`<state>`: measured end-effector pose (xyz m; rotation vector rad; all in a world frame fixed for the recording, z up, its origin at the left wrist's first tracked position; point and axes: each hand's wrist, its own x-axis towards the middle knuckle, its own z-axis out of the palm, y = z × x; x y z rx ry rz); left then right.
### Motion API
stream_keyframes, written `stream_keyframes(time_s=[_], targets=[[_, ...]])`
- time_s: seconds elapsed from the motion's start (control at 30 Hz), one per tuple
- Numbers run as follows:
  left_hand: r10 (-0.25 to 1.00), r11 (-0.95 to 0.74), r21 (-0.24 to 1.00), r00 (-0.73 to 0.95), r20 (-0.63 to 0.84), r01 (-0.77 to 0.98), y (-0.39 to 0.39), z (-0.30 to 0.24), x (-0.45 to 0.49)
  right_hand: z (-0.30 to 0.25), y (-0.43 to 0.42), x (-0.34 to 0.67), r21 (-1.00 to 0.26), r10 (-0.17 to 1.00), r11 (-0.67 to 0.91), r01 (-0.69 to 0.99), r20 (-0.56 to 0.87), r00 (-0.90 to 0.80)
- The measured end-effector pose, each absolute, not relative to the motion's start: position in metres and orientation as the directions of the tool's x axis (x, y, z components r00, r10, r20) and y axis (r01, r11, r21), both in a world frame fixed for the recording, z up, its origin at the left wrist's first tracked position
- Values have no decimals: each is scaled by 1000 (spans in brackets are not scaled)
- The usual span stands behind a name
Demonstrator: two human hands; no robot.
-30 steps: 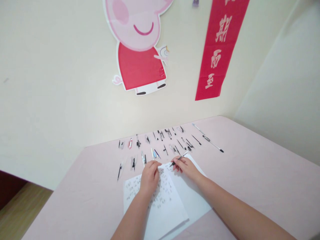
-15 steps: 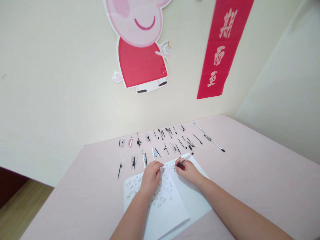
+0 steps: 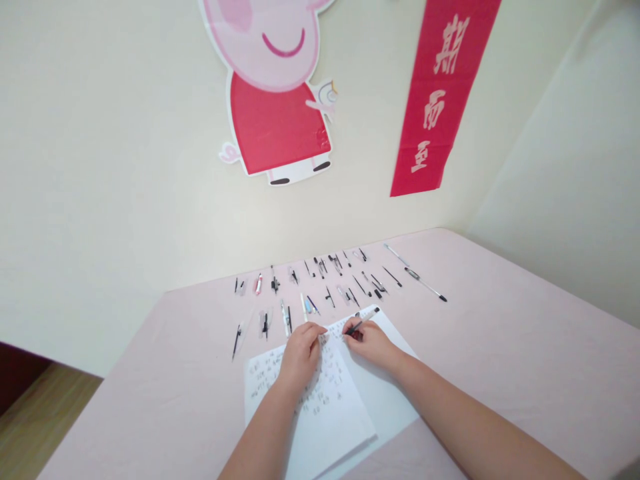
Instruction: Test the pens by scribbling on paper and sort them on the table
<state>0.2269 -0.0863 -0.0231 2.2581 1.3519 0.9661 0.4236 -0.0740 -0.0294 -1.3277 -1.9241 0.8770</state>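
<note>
My right hand (image 3: 369,339) holds a black-and-clear pen (image 3: 367,317) slanted, its tip down at the upper part of a white paper sheet (image 3: 383,373). The fingers are closed round the barrel near the tip, and the dark end points up to the right. My left hand (image 3: 303,348) lies on a second sheet, the written page (image 3: 333,427), its fingers extended toward the right. Rows of dark handwriting cover the upper part of that page, too small to read. The left page overlaps the right one, and my left hand hides some of the writing.
Behind the paper, several pens taken apart lie in rows, among them a pink pen (image 3: 259,285). A long clear pen (image 3: 425,285) lies to the right. Pink cloth covers the table (image 3: 525,373). A cartoon pig cutout (image 3: 277,123) and red banner (image 3: 443,100) hang on the wall.
My right hand has shifted slightly left along the writing, and the pen stands a little steeper. The left hand stays on the page. The whole view has moved slightly.
</note>
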Motion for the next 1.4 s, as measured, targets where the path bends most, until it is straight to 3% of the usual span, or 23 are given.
stream_keyframes(time_s=[0.67, 0.97, 1.4], targets=[[882, -470, 605, 332, 333, 642, -87, -22, 227, -25, -80, 421, -777, 931, 328, 537, 168, -325], [831, -552, 563, 457, 316, 614, -91, -17, 230, -25, -81, 420, -738, 928, 346, 579, 179, -327], [839, -536, 574, 463, 285, 619, -90, -20, 231, -30, -79, 422, -746, 929, 347, 568, 191, -317]])
